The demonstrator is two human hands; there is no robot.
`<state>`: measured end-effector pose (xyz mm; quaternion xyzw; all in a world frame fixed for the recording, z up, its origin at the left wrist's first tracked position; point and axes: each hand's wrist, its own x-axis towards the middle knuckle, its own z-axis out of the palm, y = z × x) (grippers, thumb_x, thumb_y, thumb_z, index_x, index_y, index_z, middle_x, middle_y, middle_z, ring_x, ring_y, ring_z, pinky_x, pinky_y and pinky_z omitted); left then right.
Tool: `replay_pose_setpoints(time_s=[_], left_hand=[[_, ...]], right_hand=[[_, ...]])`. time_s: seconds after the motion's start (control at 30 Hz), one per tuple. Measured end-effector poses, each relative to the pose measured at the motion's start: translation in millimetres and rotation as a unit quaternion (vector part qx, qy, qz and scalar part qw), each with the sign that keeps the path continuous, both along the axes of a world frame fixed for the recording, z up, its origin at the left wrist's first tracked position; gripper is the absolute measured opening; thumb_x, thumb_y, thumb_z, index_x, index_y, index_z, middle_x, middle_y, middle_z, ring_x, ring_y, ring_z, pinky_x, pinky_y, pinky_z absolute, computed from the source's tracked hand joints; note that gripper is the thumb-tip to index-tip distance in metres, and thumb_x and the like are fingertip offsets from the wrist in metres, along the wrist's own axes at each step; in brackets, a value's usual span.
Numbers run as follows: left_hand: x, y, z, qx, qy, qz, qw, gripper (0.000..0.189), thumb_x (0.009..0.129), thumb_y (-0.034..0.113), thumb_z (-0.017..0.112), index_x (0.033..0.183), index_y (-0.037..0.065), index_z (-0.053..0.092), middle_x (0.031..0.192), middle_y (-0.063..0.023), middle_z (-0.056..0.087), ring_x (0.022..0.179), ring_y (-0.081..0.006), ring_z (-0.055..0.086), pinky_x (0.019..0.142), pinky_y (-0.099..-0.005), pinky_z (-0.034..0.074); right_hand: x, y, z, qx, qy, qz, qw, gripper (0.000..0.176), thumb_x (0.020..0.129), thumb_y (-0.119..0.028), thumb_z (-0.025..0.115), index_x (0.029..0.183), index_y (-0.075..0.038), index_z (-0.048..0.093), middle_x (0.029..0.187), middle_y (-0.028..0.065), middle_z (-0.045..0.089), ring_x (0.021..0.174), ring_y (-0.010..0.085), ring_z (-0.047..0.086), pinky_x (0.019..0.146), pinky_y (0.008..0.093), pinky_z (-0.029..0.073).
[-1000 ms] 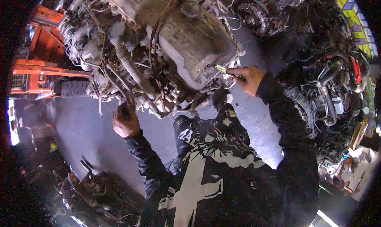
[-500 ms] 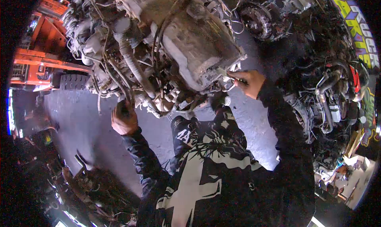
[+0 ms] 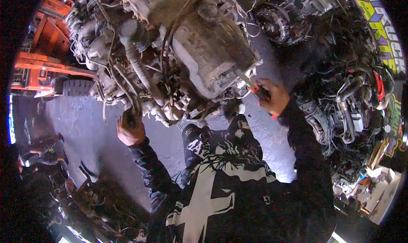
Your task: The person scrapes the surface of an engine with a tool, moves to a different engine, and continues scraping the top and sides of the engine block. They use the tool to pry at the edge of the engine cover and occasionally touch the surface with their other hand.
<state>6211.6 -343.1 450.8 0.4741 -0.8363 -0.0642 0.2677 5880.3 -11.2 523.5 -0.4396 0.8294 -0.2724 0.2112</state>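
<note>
A large dirty engine (image 3: 212, 43) with a broad grey-brown cover (image 3: 204, 52) fills the top middle of the view. My right hand (image 3: 274, 97), at the near right corner of the cover, is closed round a tool with a red and black handle (image 3: 259, 91). The tool's narrow, pale shaft or blade (image 3: 245, 78) points up and left, its end overlapping the cover's edge. On the other side, my left hand (image 3: 131, 127) has its fingers curled round the lower end of a dark hose (image 3: 137, 105) hanging from the engine.
An orange machine (image 3: 46, 64) with a black tyre (image 3: 78, 87) stands at the left. More engines and metal parts (image 3: 348, 103) crowd the right side, below a colourful sign (image 3: 380, 30). Dark parts (image 3: 89, 196) lie at lower left on the grey floor (image 3: 93, 128).
My right hand has drawn back right and down from the cover's corner, showing more of the tool and its red handle. My left hand stays at the hose.
</note>
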Motion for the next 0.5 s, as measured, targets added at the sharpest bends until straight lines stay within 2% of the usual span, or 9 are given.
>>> replay_pose_setpoints(time_s=[0.07,0.1,0.13,0.17,0.27,0.33,0.37,0.43,0.5], left_hand=[[0,0,-2,0.003,-0.001,0.003,1.000,0.017,0.090,0.030,0.067,0.090,0.013,0.073,0.082,-0.0093,0.070,0.077,-0.0315,0.067,0.067,-0.0426,0.053],[1,0,-4,0.003,0.012,0.004,1.000,0.017,0.090,0.030,0.067,0.090,0.013,0.072,0.082,-0.0094,0.070,0.077,-0.0314,0.067,0.067,-0.0425,0.053],[0,1,-3,0.004,0.024,0.004,1.000,0.017,0.090,0.030,0.067,0.090,0.013,0.072,0.081,-0.0096,0.070,0.076,-0.0313,0.067,0.067,-0.0424,0.052],[-1,2,-1,0.005,0.022,0.002,1.000,0.017,0.090,0.030,0.067,0.090,0.013,0.072,0.081,-0.0096,0.070,0.076,-0.0313,0.067,0.067,-0.0424,0.052],[-5,3,5,0.002,0.005,0.006,1.000,0.018,0.090,0.031,0.067,0.090,0.014,0.072,0.080,-0.0093,0.069,0.075,-0.0313,0.067,0.066,-0.0425,0.052],[-4,2,5,0.015,-0.007,0.025,1.000,0.019,0.090,0.031,0.067,0.091,0.014,0.073,0.080,-0.0089,0.069,0.073,-0.0314,0.066,0.064,-0.0422,0.052],[-5,4,5,0.017,-0.008,0.019,1.000,0.019,0.090,0.031,0.067,0.091,0.014,0.073,0.080,-0.0089,0.069,0.073,-0.0314,0.066,0.064,-0.0422,0.052],[-7,3,7,0.005,-0.016,0.016,1.000,0.020,0.090,0.032,0.067,0.090,0.012,0.073,0.079,-0.0092,0.069,0.072,-0.0314,0.066,0.063,-0.0420,0.051],[-5,2,7,-0.001,-0.005,0.001,1.000,0.021,0.090,0.031,0.067,0.090,0.012,0.073,0.079,-0.0094,0.069,0.071,-0.0313,0.065,0.063,-0.0418,0.051]], right_hand=[[15,9,-1,-0.054,-0.066,-0.028,0.996,0.065,0.073,-0.018,0.082,0.132,-0.004,0.056,0.106,0.0144,0.071,0.094,0.0236,0.071,0.082,0.0351,0.056],[23,11,-2,-0.060,-0.063,-0.045,0.995,0.059,0.079,-0.015,0.077,0.132,-0.001,0.055,0.102,0.0119,0.070,0.090,0.0183,0.069,0.080,0.0326,0.055],[31,12,-4,-0.059,-0.065,-0.047,0.995,0.059,0.079,-0.015,0.077,0.132,-0.001,0.055,0.102,0.0119,0.070,0.090,0.0183,0.069,0.080,0.0326,0.055],[38,13,-7,-0.060,-0.117,-0.095,0.987,0.057,0.081,-0.013,0.075,0.133,-0.002,0.055,0.102,0.0114,0.070,0.089,0.0173,0.069,0.079,0.0316,0.055],[52,14,-13,-0.076,-0.177,-0.157,0.969,0.055,0.084,-0.009,0.071,0.135,-0.002,0.054,0.104,0.0123,0.070,0.087,0.0180,0.069,0.078,0.0327,0.055],[59,12,-21,-0.122,-0.076,-0.169,0.975,0.056,0.084,-0.011,0.071,0.136,-0.003,0.054,0.108,0.0153,0.070,0.087,0.0188,0.069,0.079,0.0337,0.055],[63,11,-22,-0.120,-0.077,-0.176,0.974,0.056,0.084,-0.011,0.071,0.136,-0.003,0.054,0.108,0.0153,0.070,0.087,0.0188,0.069,0.079,0.0337,0.055],[64,5,-23,-0.119,0.011,-0.101,0.988,0.059,0.084,-0.013,0.070,0.140,-0.008,0.053,0.126,0.0195,0.066,0.115,0.0330,0.066,0.096,0.0382,0.052],[53,5,-14,-0.115,-0.014,-0.130,0.985,0.059,0.084,-0.012,0.070,0.140,-0.008,0.053,0.126,0.0198,0.066,0.114,0.0333,0.066,0.096,0.0385,0.052]])
